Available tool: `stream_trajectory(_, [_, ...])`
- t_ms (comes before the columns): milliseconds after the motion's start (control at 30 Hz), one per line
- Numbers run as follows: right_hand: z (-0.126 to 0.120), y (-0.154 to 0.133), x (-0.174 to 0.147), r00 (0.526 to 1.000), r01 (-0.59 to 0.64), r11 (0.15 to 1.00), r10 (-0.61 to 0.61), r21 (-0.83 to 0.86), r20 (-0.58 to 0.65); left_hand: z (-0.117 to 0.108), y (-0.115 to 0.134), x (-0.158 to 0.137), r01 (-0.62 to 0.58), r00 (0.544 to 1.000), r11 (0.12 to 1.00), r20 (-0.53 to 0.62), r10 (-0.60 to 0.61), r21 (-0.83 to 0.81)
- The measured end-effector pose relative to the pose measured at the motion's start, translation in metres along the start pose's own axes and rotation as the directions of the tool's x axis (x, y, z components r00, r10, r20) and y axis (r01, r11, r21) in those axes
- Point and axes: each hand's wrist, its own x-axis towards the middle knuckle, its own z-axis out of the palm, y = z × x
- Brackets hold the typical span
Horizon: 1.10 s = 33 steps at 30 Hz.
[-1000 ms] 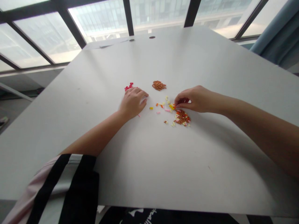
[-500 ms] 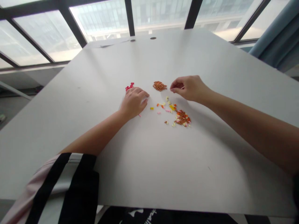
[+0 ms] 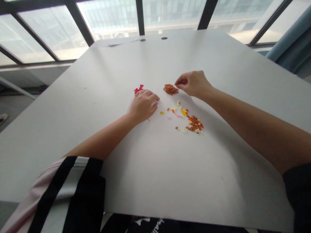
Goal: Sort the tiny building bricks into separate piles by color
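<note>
My left hand [image 3: 143,106] lies on the table just in front of a small heap of red pieces [image 3: 139,89], its thumb apart from the curved fingers. What is under the palm is hidden. At the right edge of a heap of brown building bricks [image 3: 170,89], my right hand [image 3: 193,84] hovers with thumb and fingertips pinched together. Whatever sits in that pinch is too small to make out. Nearer to me is a mixed heap of brown, orange, pink and cream bricks [image 3: 194,124]. Beside it lies a yellow brick [image 3: 183,112].
Loose pieces lie between the hands, among them a small yellow brick [image 3: 162,113], a pink piece [image 3: 169,118] and a brown-and-cream pair [image 3: 177,128]. The white table [image 3: 155,174] reaches to the windows. A blue curtain [image 3: 291,48] hangs at the right.
My right hand has moved up and in against the brown heap, still pinched. My left hand keeps its place beside the red pieces. The whole view has shifted slightly.
</note>
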Motion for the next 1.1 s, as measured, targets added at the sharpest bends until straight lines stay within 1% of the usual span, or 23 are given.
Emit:
stream_trajectory(133, [-0.005,-0.001,-0.004,1.000,-0.010,1.000,0.010,0.015,-0.014,0.000,0.000,0.000,0.000,1.000,1.000,0.001,0.000,-0.004])
stream_trajectory(233, [-0.014,-0.002,-0.009,1.000,-0.013,1.000,0.013,0.005,-0.009,0.000,0.000,0.000,0.000,1.000,1.000,-0.005,0.000,-0.006])
stream_trajectory(333, [-0.027,0.000,-0.016,0.998,-0.007,1.000,0.008,-0.027,0.061,0.001,0.000,0.000,-0.005,1.000,1.000,-0.009,0.005,-0.006])
stream_trajectory(400, [-0.038,0.002,-0.023,0.987,0.017,0.999,-0.010,-0.044,0.159,0.001,-0.001,0.000,-0.008,1.000,1.000,-0.010,0.008,-0.010])
stream_trajectory(467, [-0.047,0.004,-0.031,0.954,0.043,0.998,-0.027,-0.047,0.298,0.000,-0.001,-0.001,-0.009,1.000,1.000,-0.016,0.009,-0.016])
stream_trajectory(500, [-0.051,0.004,-0.036,0.926,0.052,0.998,-0.031,-0.045,0.377,0.000,-0.001,-0.001,-0.011,1.000,1.000,-0.019,0.010,-0.018])
stream_trajectory(600, [-0.057,0.002,-0.048,0.808,0.066,0.998,-0.042,-0.019,0.588,0.000,-0.001,-0.001,-0.013,1.000,1.000,-0.025,0.013,-0.023])
stream_trajectory(633, [-0.057,0.001,-0.051,0.772,0.069,0.998,-0.051,-0.004,0.634,0.000,-0.001,-0.002,-0.015,1.000,1.000,-0.025,0.014,-0.026])
stream_trajectory(667, [-0.057,0.001,-0.053,0.746,0.073,0.997,-0.061,0.010,0.664,0.000,-0.002,-0.002,-0.015,1.000,0.999,-0.024,0.015,-0.028])
stream_trajectory(700, [-0.056,0.000,-0.055,0.733,0.077,0.997,-0.072,0.022,0.676,-0.001,-0.002,-0.002,-0.015,1.000,0.999,-0.022,0.014,-0.031])
stream_trajectory(733, [-0.055,0.000,-0.056,0.733,0.084,0.996,-0.081,0.028,0.675,-0.001,-0.002,-0.002,-0.014,1.000,0.999,-0.020,0.013,-0.033])
stream_trajectory(833, [-0.053,0.002,-0.056,0.759,0.096,0.995,-0.085,0.018,0.646,-0.001,-0.002,-0.003,-0.008,1.000,0.999,-0.015,0.008,-0.037])
stream_trajectory(867, [-0.053,0.003,-0.056,0.759,0.091,0.996,-0.079,0.015,0.646,-0.002,-0.002,-0.003,-0.009,1.000,0.999,-0.013,0.008,-0.037])
stream_trajectory(1000, [-0.056,0.001,-0.056,0.730,0.057,0.998,-0.045,0.005,0.682,-0.001,-0.003,-0.003,-0.010,1.000,0.999,-0.015,0.009,-0.038])
stream_trajectory(1100, [-0.057,-0.004,-0.058,0.729,0.048,0.999,-0.039,0.005,0.684,-0.001,-0.003,-0.003,-0.013,1.000,0.999,-0.024,0.012,-0.040])
